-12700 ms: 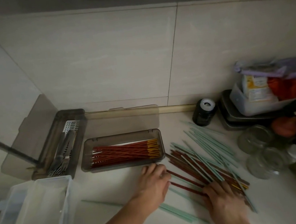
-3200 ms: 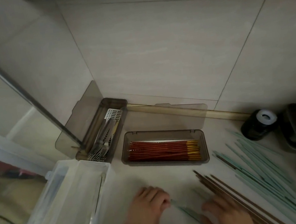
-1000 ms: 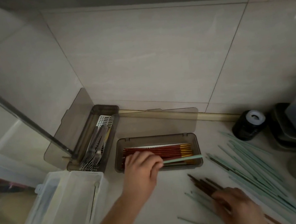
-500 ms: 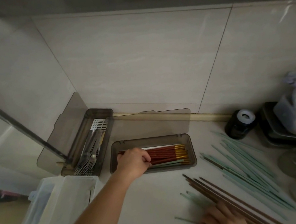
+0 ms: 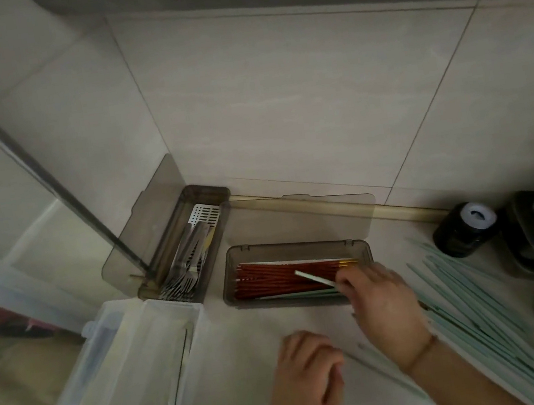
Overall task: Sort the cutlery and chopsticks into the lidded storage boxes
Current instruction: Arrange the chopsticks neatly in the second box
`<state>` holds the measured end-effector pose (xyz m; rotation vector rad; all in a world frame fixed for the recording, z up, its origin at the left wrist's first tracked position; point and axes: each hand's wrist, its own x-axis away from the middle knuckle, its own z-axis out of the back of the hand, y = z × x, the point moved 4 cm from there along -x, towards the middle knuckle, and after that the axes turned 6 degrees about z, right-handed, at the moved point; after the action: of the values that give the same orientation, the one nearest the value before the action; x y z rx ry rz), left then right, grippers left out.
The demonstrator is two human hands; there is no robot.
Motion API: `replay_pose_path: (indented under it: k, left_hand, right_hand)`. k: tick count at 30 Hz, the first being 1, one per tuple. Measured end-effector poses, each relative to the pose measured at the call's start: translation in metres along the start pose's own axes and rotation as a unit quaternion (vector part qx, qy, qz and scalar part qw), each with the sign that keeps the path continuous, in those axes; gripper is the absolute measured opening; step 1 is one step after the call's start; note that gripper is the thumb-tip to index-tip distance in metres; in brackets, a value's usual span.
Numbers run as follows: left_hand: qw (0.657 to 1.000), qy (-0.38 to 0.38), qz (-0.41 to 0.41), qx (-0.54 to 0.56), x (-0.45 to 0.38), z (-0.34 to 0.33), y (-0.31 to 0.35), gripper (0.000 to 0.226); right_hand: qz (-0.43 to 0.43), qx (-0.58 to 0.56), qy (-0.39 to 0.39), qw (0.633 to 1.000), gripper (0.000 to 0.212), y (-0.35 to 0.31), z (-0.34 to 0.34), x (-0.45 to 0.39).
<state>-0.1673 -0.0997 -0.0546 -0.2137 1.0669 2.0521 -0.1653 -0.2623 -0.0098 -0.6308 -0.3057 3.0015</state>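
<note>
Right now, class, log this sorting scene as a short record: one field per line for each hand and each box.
Right hand: pinches a pale green chopstick over the chopstick box
Left hand: fingers curled, above the counter
Chopstick box: lid open, red chopsticks inside
Cutlery box: lid open, forks inside

cutlery box point(image 5: 192, 244) left of my chopstick box point(image 5: 297, 272), loose chopsticks point(image 5: 476, 313) right, clear bin point(image 5: 112, 381) front-left

Bare counter point(image 5: 254, 336) lay open between the left hand point(image 5: 307, 380) and the chopstick box point(image 5: 295, 276). A clear bin point(image 5: 119, 380) blocked its left; loose green chopsticks point(image 5: 474, 303) crowded the right hand's point(image 5: 383, 303) right.
</note>
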Motion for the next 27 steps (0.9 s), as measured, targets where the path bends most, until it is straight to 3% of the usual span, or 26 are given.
replay_pose_path:
  k: [2,4,6,8,11,14,20,22,24,27]
  left_hand:
    - [0.991,-0.098,-0.061,-0.065,0.006,-0.021,0.011,0.020]
    - [0.974,-0.192,-0.061,-0.106,0.005,-0.039,0.020,0.026]
    - [0.969,-0.227,-0.026,-0.095,0.001,-0.048,0.023,0.028]
    - [0.961,-0.253,-0.007,-0.111,0.000,-0.054,0.024,0.032]
    - [0.954,-0.254,-0.010,-0.160,-0.003,-0.055,0.021,0.030]
    - [0.953,-0.240,-0.032,-0.180,-0.003,-0.056,0.020,0.022]
    - [0.989,-0.082,-0.061,-0.110,-0.016,-0.022,0.002,0.005]
    - [0.992,-0.052,-0.033,-0.108,-0.030,-0.001,-0.013,0.007]
    - [0.990,-0.038,0.021,-0.132,-0.053,0.016,-0.031,0.011]
    - [0.973,-0.077,0.124,-0.177,-0.087,0.024,-0.058,0.007]
  right_hand:
    - [0.025,-0.020,-0.082,0.996,0.008,-0.004,-0.021,-0.036]
    - [0.025,-0.063,-0.203,0.977,0.010,-0.003,-0.051,-0.052]
    - [0.008,-0.101,-0.304,0.947,0.011,0.000,-0.073,-0.054]
    - [-0.008,-0.151,-0.322,0.934,0.010,0.004,-0.079,-0.054]
    - [-0.020,-0.205,-0.306,0.929,0.012,0.010,-0.077,-0.052]
    - [0.003,-0.189,-0.258,0.948,0.017,0.017,-0.065,-0.048]
    - [-0.098,-0.178,-0.005,0.979,0.012,0.070,0.001,0.002]
    - [-0.123,-0.112,0.040,0.985,0.014,0.081,0.013,0.039]
    - [-0.103,-0.055,0.037,0.993,0.007,0.075,0.013,0.077]
    - [-0.031,0.007,0.009,0.999,0.040,0.056,0.000,0.121]
